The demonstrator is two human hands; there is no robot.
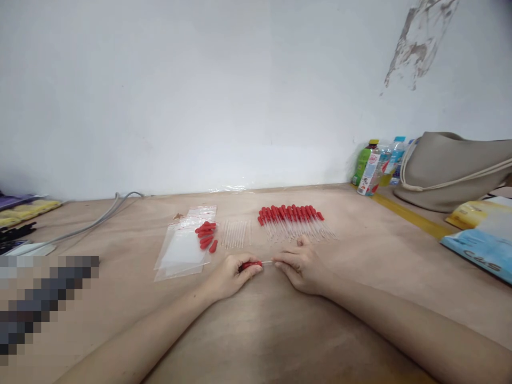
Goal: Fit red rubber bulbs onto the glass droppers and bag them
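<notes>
My left hand (236, 274) pinches a red rubber dropper bulb (252, 264) low over the table. From the bulb's open end a thin clear dropper tube (267, 262) runs across to my right hand (298, 266), whose closed fingers grip its other end. How deep the tube sits in the bulb cannot be made out. Beyond my left hand lie several loose red bulbs (206, 234) on clear plastic bags (182, 248), beside a row of bare clear tubes (236, 234). Past my right hand, several droppers with red bulbs fitted (294, 213) lie side by side, tips toward me.
Drink bottles (370, 168) and a grey-beige bag (452, 170) stand at the back right, with a blue packet (480, 253) nearer. A grey cable (96, 218) crosses the left side of the table (240, 336). A white wall (200, 96) bounds the back.
</notes>
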